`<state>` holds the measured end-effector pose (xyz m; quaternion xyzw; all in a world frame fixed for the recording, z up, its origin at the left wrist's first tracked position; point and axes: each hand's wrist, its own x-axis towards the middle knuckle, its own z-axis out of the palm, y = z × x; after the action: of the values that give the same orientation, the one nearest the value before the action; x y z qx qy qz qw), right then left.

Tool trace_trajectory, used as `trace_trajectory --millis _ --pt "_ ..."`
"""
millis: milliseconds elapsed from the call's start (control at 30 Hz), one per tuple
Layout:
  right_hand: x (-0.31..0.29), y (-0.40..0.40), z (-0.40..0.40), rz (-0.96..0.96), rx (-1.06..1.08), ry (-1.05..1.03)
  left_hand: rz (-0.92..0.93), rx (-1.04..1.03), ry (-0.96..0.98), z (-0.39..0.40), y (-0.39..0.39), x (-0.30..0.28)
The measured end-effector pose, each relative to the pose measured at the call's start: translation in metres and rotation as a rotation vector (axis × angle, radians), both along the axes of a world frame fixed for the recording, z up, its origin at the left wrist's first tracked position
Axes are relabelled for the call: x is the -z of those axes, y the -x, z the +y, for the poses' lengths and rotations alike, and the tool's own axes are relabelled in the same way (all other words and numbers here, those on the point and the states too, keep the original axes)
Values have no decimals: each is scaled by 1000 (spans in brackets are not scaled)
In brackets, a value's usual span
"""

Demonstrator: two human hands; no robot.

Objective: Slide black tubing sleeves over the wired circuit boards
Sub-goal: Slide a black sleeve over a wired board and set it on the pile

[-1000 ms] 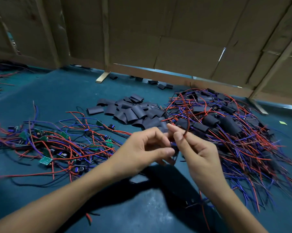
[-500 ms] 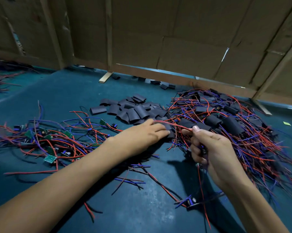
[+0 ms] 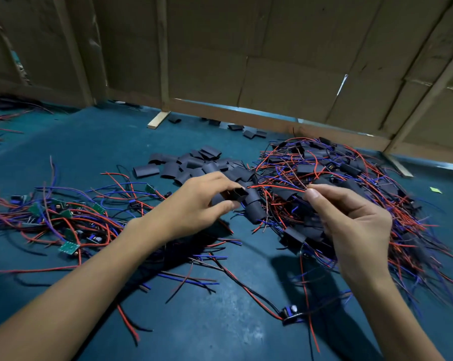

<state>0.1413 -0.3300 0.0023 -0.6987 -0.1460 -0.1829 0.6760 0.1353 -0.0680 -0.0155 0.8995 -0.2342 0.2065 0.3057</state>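
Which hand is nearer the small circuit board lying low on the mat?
Right. The right hand is above the circuit board, holding its wires; the left hand, pinching a black sleeve, is farther up-left.

Sleeve [image 3: 234, 195] newly in left hand [image 3: 201, 204]

Both bare forearms reaching in from the bottom edge, left from the lower left, right from the lower right. Left hand [image 3: 201, 204] palm down, thumb and forefinger curled in a pinch on a black tubing sleeve [image 3: 234, 194]. Right hand [image 3: 350, 225] raised, fingers curled, thumb and forefinger tips pinching red wire [image 3: 277, 187].
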Motion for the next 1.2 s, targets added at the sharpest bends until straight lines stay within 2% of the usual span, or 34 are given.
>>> trace_trajectory --millis 200,433,600,800,1000,1200 --pt "2 4 3 -66 -32 123 -11 48 31 -4 6 -7" --pt "3 5 2 -129 -23 71 11 93 -203 -3 10 -10" --pt "4 5 0 -129 -46 66 11 105 -193 -3 12 -10" --pt "5 3 0 -137 -25 66 -13 125 -56 -4 11 -9" --pt "2 5 2 -131 -30 95 -76 145 0 -4 12 -10" --pt "9 12 13 -133 -181 308 -336 144 -194 -12 13 -10"
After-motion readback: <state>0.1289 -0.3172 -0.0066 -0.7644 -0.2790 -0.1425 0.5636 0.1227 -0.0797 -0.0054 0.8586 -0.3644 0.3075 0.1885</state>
